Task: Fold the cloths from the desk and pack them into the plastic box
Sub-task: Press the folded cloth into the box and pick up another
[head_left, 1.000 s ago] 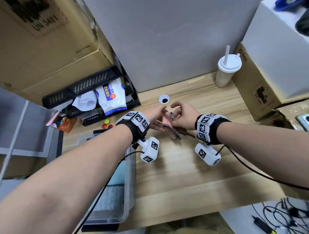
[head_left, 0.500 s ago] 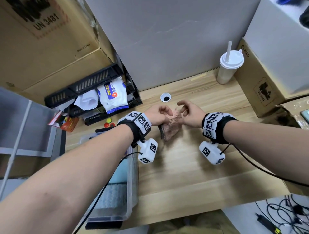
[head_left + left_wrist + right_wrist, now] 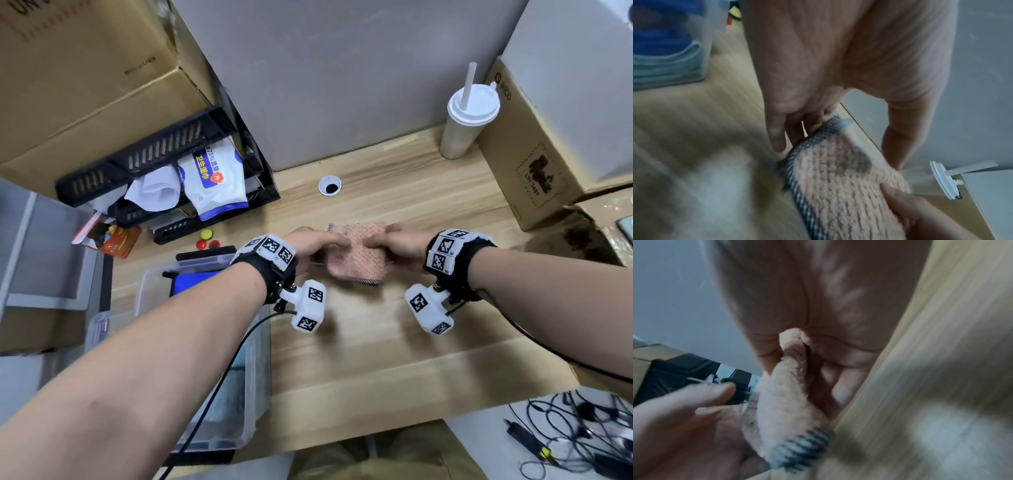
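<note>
A pink knitted cloth (image 3: 356,255) with a grey striped border lies folded on the wooden desk (image 3: 376,342), stretched between both hands. My left hand (image 3: 317,241) pinches its left edge; the left wrist view has the fingers (image 3: 777,139) at the striped hem of the cloth (image 3: 838,178). My right hand (image 3: 392,241) grips the right edge, and the right wrist view shows the cloth (image 3: 785,394) bunched between thumb and fingers. The clear plastic box (image 3: 144,291) stands at the front left, under my left forearm, with a blue cloth (image 3: 195,282) and pale cloths inside.
A black crate (image 3: 164,164) holding wipes stands at the back left, with cardboard boxes above it. A lidded cup with a straw (image 3: 466,123) and a carton (image 3: 534,154) are at the back right. Small coloured discs (image 3: 205,240) lie beside the plastic box. Cables (image 3: 582,435) hang below the desk's front right.
The cloth was bunched and hanging between my hands. Now it is spread wider and lower, at the desk, and my hands have moved apart.
</note>
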A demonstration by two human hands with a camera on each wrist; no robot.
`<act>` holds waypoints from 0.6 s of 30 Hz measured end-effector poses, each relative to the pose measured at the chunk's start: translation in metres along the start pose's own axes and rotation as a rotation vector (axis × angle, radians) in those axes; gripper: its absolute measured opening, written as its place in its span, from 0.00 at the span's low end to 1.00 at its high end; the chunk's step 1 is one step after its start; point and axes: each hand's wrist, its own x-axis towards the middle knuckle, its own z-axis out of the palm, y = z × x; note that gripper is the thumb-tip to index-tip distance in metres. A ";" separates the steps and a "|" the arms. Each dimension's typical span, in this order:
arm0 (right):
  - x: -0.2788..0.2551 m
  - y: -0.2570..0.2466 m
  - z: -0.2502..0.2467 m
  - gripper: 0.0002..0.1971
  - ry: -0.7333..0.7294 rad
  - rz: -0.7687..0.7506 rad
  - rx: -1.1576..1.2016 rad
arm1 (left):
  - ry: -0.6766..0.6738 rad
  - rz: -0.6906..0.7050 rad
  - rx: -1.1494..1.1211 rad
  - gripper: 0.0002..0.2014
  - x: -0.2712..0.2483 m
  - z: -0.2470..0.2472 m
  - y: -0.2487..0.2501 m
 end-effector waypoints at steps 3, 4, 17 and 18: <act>0.005 0.006 0.000 0.18 -0.012 0.033 0.130 | -0.074 -0.030 -0.090 0.31 0.011 0.005 -0.011; 0.005 0.007 0.001 0.18 -0.020 0.037 0.153 | -0.079 -0.035 -0.118 0.30 0.007 0.007 -0.010; 0.003 -0.008 -0.014 0.16 -0.230 -0.011 0.290 | -0.158 0.154 -0.361 0.22 0.004 -0.001 -0.005; 0.004 -0.011 -0.014 0.18 -0.221 -0.019 0.310 | -0.139 0.170 -0.380 0.22 0.003 -0.003 -0.003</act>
